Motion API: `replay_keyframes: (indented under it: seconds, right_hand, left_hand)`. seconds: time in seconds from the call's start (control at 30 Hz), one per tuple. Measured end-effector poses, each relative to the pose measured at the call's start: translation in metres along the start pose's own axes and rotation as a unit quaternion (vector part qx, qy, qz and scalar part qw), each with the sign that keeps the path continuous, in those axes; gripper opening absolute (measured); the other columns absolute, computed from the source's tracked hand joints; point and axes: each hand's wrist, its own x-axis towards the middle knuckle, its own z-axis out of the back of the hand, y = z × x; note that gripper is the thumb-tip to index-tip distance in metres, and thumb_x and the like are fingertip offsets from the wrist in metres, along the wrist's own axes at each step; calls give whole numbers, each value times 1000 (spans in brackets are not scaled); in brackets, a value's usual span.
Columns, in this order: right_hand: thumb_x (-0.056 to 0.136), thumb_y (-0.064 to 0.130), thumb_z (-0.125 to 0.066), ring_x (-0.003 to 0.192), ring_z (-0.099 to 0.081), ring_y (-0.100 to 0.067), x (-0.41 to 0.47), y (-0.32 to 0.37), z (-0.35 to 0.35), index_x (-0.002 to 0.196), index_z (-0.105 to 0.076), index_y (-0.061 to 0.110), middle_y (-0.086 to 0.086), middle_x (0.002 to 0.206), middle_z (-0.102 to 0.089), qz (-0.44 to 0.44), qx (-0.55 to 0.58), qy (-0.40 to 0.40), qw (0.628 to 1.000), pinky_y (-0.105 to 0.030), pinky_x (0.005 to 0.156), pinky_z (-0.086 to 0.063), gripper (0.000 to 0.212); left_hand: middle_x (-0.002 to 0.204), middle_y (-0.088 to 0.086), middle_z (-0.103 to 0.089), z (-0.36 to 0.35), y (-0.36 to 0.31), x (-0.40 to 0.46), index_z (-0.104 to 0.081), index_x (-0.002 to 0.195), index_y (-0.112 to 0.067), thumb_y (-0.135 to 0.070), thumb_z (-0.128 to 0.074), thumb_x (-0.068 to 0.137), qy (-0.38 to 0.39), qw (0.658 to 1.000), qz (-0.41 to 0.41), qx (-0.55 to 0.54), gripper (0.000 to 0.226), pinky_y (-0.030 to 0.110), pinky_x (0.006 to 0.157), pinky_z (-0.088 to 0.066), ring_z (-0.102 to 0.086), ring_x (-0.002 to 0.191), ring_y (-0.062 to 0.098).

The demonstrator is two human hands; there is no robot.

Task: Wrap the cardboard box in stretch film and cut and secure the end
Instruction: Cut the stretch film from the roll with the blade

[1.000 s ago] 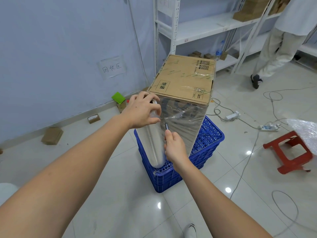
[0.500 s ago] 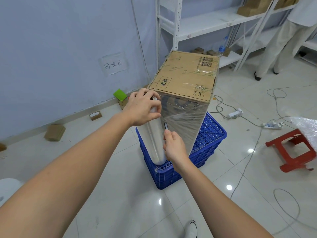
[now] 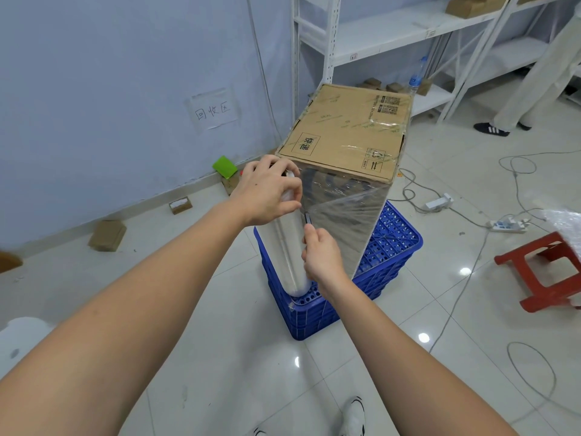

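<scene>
I see the cardboard box [image 3: 347, 138], its sides already filmed, standing upright on the blue crate [image 3: 390, 247] at centre. My left hand [image 3: 267, 191] clamps the stretch film roll [image 3: 287, 247] top at the box's nine o'clock. My right hand [image 3: 322, 254] is closed around a small cutter [image 3: 307, 218] between roll and box.

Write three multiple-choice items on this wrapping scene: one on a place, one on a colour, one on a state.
1. Where does the cardboard box stand?
A. on the blue crate
B. on the red stool
C. on a shelf

2. What colour is the stool?
A. green
B. red
C. white

3. How is the film roll held?
A. lying on the floor
B. upright, the left hand on its top end
C. tucked under an arm

Answers:
1 A, the box's base sits on the crate.
2 B, its legs and frame are red.
3 B, the left hand caps the top end; the right hand holds a small cutter beside the roll.
</scene>
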Motion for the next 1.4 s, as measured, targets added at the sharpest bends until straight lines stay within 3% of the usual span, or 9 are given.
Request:
replay_keyframes:
  seconds: [0.23,0.43,0.73,1.13,1.27,1.4]
  right_hand:
    - [99,53,-34,71,-50,-18,-15,-28,4,85,-53,19,0,78,-57,8,-53,-11,998,-38,68,-43,42]
    - [100,50,-34,66,-43,-18,7,-3,-6,87,-52,16,-2,76,-52,-12,-6,-12,1000,-35,62,-36,41]
    - [103,47,-36,71,-47,-15,-20,-45,5,89,-53,6,-2,78,-52,-1,-52,-17,998,-34,65,-41,46]
    - [104,45,-34,70,-49,-18,4,-30,-5,82,-48,14,-2,76,-54,14,-66,-28,997,-39,68,-43,41]
    - [105,42,-33,68,-45,-15,-7,-49,-2,87,-51,4,-2,76,-51,28,-100,-33,994,-35,64,-39,46]
    - [106,41,-34,68,-44,-14,-9,-51,4,85,-50,7,-2,77,-50,31,-103,-27,994,-30,62,-38,43]
  left_hand:
    - [133,-16,-49,-1,3,0,-64,88,-41,-52,-66,89,-6,1000,-2,-4,11,45,107,-26,-34,132,18]
    - [134,-16,-49,-1,0,1,-62,86,-42,-53,-66,89,-1,1000,-3,-2,12,45,107,-26,-33,133,18]
    - [133,-16,-49,-1,3,-2,-65,89,-40,-52,-67,89,-10,1000,4,-5,13,46,108,-27,-34,133,18]
    - [133,-17,-50,-2,-1,-5,-65,88,-41,-52,-68,88,-17,1000,8,6,11,46,107,-29,-35,132,18]
    - [132,-17,-50,-4,-1,-3,-64,88,-40,-52,-67,88,-19,1000,5,8,12,45,107,-28,-35,131,18]
    - [131,-16,-51,-5,-7,2,-63,87,-41,-52,-66,89,-23,1000,-4,11,12,45,106,-30,-35,130,17]
